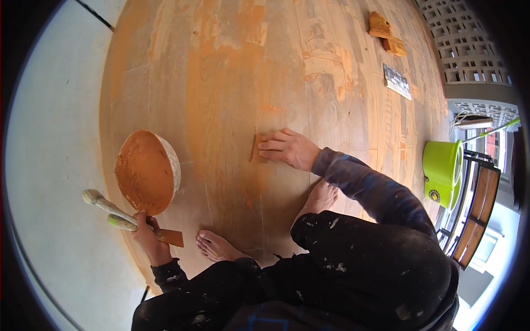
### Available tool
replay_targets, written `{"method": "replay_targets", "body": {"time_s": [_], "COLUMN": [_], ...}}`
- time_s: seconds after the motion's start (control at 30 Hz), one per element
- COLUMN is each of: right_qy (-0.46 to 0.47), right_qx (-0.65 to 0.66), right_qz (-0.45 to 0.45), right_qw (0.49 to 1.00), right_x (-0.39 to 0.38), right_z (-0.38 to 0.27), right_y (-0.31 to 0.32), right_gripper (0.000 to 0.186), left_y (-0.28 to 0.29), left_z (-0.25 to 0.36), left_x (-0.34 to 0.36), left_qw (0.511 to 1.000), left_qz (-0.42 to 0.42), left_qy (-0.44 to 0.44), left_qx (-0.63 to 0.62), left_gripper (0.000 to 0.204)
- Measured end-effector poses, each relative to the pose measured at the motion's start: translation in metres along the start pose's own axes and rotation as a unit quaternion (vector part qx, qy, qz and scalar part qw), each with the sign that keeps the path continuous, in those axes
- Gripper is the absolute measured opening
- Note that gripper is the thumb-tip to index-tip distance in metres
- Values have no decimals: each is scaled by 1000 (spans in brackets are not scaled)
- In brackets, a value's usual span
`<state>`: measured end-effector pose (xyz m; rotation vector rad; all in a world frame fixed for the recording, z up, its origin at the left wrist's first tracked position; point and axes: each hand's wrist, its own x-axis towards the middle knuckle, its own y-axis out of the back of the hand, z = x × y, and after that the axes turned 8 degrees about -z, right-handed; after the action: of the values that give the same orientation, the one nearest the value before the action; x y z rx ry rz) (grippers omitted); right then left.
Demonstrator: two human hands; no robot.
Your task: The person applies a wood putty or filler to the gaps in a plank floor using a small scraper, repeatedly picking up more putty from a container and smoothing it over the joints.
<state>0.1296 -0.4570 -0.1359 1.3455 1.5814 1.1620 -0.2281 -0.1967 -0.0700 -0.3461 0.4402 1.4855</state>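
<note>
My right hand (287, 149) is closed on a small flat orange-stained spreader (255, 149), held against the wooden floor (221, 99), which has orange smears. My left hand (148, 240) grips two tools with pale, paint-crusted handles (102, 203), one tipped with bright green, and an orange-coated blade (172, 237) sticks out to its right. Its fingers are at the lower rim of a round bowl (175, 168) holding orange paste; whether they touch the rim I cannot tell.
My bare feet (218, 245) are on the floor. A pale wall runs along the left. A metal float (396, 81) and orange-stained sponges (386, 33) lie at upper right. A green bucket (441, 171), a wooden bench (476, 212) and a block screen (464, 44) line the right.
</note>
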Motion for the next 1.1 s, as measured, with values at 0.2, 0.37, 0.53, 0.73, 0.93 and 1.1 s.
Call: {"method": "replay_targets", "body": {"time_s": [0.2,0.37,0.53,0.73,0.93,1.1], "right_qy": [-62,-30,-27,-135,-334,-239], "right_qx": [-52,17,-38,-21,-14,8], "right_qz": [-132,-11,-30,3,153,151], "right_qw": [988,999,998,991,930,959], "right_x": [-132,-49,-109,-111,-25,-65], "right_z": [20,-19,7,76,186,76], "right_y": [23,20,17,59,58,10], "right_gripper": [36,32,37,41,38,37], "left_y": [-15,-6,-26,-22,-34,-31], "left_z": [1,-4,9,6,10,16], "left_x": [6,-2,-13,-14,-22,-27], "left_qw": [1000,999,1000,999,999,998], "left_qz": [-19,-37,-3,10,22,45], "left_qy": [-5,-2,21,-4,-12,-20], "left_qx": [-4,5,12,30,34,45], "left_gripper": [10,10,10,9,10,11]}}
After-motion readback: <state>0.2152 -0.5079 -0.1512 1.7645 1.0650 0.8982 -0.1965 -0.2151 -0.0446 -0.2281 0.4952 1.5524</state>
